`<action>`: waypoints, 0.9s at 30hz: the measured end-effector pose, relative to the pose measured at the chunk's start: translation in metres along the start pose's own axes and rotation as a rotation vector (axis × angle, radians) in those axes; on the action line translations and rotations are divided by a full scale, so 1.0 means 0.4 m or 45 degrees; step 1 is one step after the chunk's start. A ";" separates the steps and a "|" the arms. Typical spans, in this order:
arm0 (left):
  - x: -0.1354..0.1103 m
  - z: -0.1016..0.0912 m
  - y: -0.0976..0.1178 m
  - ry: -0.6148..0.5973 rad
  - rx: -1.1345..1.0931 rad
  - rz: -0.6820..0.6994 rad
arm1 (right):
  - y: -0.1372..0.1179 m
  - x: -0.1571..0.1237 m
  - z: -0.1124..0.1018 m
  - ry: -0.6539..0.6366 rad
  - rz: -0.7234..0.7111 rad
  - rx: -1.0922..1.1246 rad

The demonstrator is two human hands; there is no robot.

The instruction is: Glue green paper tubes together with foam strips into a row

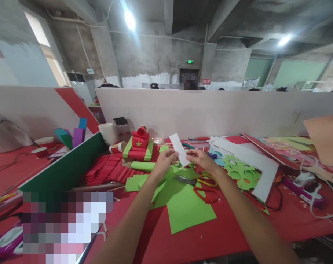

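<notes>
A white paper strip (pixel 180 148) is held up above the red table (pixel 183 242), tilted with its top end leaning left. My left hand (pixel 164 160) pinches its left edge and my right hand (pixel 201 158) pinches its lower right end; both hands are closed on it. Beneath the hands lie green paper sheets (pixel 183 205) and two pairs of scissors, one with red handles (pixel 207 192) and one with yellow handles (pixel 202 180). Behind the hands stands a red and green paper model (pixel 139 145) with a star on it.
A white partition (pixel 224 110) runs across the back and a green board (pixel 64 167) closes the left side. Folded red paper (pixel 106 170), a white cup (pixel 107 132), a dark jar (pixel 121 128), green paper with round holes (pixel 239 170), white card (pixel 254 161) and cables (pixel 309 183) crowd the table.
</notes>
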State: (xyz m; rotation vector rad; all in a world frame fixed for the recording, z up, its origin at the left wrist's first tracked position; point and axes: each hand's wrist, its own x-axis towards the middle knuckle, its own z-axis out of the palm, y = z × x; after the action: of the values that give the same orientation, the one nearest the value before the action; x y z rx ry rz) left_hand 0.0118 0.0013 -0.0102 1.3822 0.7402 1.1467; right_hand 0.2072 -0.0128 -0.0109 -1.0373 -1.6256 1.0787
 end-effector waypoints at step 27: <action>0.004 -0.011 0.005 0.141 -0.010 0.257 | -0.029 -0.031 -0.042 0.126 -0.418 -0.522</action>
State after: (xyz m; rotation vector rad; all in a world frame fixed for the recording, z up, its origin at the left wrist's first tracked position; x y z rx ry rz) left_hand 0.0079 0.0041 -0.0083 1.4200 0.6845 1.3920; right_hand 0.2244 -0.0245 0.0008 -1.0143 -1.8986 0.4797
